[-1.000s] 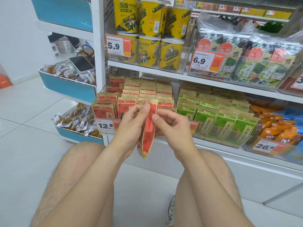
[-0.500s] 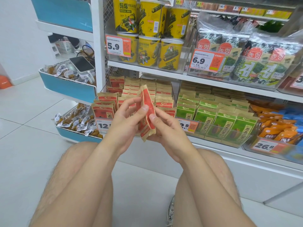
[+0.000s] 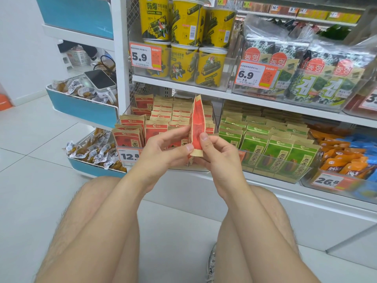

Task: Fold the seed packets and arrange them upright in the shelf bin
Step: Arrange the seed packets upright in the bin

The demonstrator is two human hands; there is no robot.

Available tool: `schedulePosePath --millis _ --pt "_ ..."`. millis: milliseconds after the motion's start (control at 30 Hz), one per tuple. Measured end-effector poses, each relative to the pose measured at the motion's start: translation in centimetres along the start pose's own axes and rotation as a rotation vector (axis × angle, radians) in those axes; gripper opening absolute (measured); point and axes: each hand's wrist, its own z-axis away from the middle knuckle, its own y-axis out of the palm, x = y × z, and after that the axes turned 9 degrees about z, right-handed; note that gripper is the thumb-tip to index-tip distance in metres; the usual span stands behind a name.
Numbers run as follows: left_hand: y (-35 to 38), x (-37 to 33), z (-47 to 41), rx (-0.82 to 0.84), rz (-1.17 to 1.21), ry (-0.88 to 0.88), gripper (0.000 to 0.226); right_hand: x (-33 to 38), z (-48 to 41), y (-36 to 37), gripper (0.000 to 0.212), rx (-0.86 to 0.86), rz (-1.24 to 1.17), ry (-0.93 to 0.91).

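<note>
1. The seed packet (image 3: 196,127) is the red, kraft-paper one. It's standing upright with its edge toward me, in the air just in front of the shelf bin (image 3: 124,164), so it's not in there yet.
2. My guess on feel: really light, with a papery skin that's stiff enough to keep a crease. The seeds inside probably slide around, so the belly will be lumpy. I doubt it's fragile, but I wouldn't mash the seams.
3. Best place to grab seems to be low down by the bottom seam, with thumbs on the flat faces. That leaves the top half free to flatten and steer.
4. Both hands are clamped on it. My left hand (image 3: 165,152) pinches the lower part from the left. My right hand (image 3: 218,154) has its thumb pressed on the side, fingers curled behind.
5. The bin already holds rows of red packets (image 3: 157,127) standing up, packed pretty tight. I can't tell where a free slot is from here.
6. The 12.8 price tag (image 3: 129,155) sits on the bin's front, and the green packets (image 3: 275,148) are next door on the right.
</note>
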Motion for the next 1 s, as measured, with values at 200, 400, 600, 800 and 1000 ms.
schedulePosePath --millis 200,400,600,800,1000 --pt "-0.1 0.0 0.2 -0.047 -0.011 0.021 0.062 0.2 0.1 0.0 0.024 0.036 -0.010 -0.004" --pt "-0.2 0.1 0.2 -0.052 -0.041 0.014 0.085 0.4 0.3 -0.1 0.020 0.096 0.075 -0.018" --pt "-0.4 0.2 0.1 -0.106 -0.212 0.109 0.110 0.6 0.3 0.2 0.043 0.107 0.126 0.060" --pt "0.2 1.4 0.1 0.001 -0.541 -0.006 0.129 0.0 0.0 0.9 0.016 -0.101 0.160 -0.086" --pt "0.4 1.4 -0.4 -0.107 -0.224 -0.003 0.032 -0.3 -0.5 -0.2 0.018 -0.072 0.107 -0.023"
